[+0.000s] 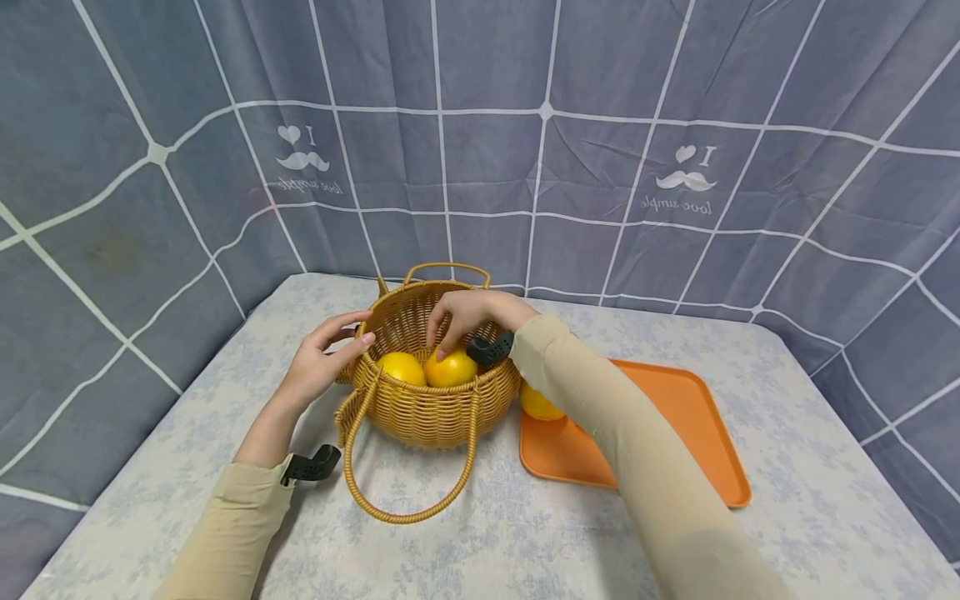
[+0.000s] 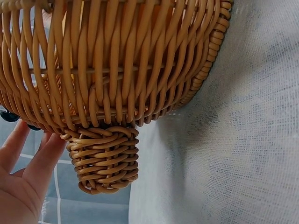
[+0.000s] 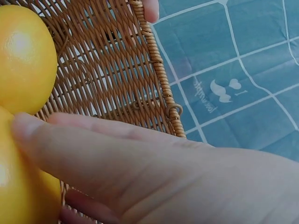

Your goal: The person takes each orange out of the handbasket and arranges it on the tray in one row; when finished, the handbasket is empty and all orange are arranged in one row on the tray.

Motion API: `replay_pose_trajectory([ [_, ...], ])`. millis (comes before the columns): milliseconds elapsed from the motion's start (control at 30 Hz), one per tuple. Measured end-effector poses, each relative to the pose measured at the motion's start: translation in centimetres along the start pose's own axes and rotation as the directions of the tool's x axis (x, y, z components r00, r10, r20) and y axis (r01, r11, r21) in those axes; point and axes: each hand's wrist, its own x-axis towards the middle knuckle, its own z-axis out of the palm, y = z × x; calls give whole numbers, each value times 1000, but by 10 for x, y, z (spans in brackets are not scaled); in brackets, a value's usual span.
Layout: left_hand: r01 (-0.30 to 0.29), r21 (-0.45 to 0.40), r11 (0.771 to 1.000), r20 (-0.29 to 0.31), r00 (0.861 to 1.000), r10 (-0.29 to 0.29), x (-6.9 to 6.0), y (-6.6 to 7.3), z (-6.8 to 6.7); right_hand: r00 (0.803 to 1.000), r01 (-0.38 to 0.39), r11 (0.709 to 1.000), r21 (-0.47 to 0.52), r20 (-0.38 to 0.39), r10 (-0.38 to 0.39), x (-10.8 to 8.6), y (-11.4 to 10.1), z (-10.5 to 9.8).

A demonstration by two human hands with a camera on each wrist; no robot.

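A round wicker basket (image 1: 431, 417) stands on the table with two smooth, round yellow fruits inside, a left one (image 1: 401, 367) and a right one (image 1: 452, 368). My right hand (image 1: 468, 315) reaches over the rim into the basket. Its thumb touches the right fruit, while the other fingers stand apart from the thumb, partly hidden in the right wrist view. My left hand (image 1: 318, 362) rests against the basket's left rim, and in the left wrist view its fingers (image 2: 44, 161) touch the wicker from outside, fairly straight.
An orange tray (image 1: 678, 400) lies right of the basket, with another yellow fruit (image 1: 538, 404) at its left edge, partly behind my right sleeve. The basket's front handle (image 1: 405, 518) hangs down onto the patterned tablecloth (image 1: 525, 533). A grey gridded curtain (image 1: 487, 158) closes off the back.
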Motion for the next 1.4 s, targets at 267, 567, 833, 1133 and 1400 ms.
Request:
replay_pose_trajectory([
  [267,-5,-6,1000,-3,1000,5,0,0,1,988,-54,994,95,149,39,1,3,1],
  [567,-3,-1,1000,-4,1000,3,0,0,1,990,-81,995,57,124,74,-2,1,1],
  [833,6,-14,1000,3,1000,-6,1,1,1,995,1,999,52,102,-7,-2,1,2],
  [1133,2,-8,1000,0,1000,-2,0,1,1,992,-60,993,101,120,48,-2,1,3],
  [1400,-5,-21,1000,-2,1000,5,0,0,1,985,-65,994,93,164,49,-2,1,3],
])
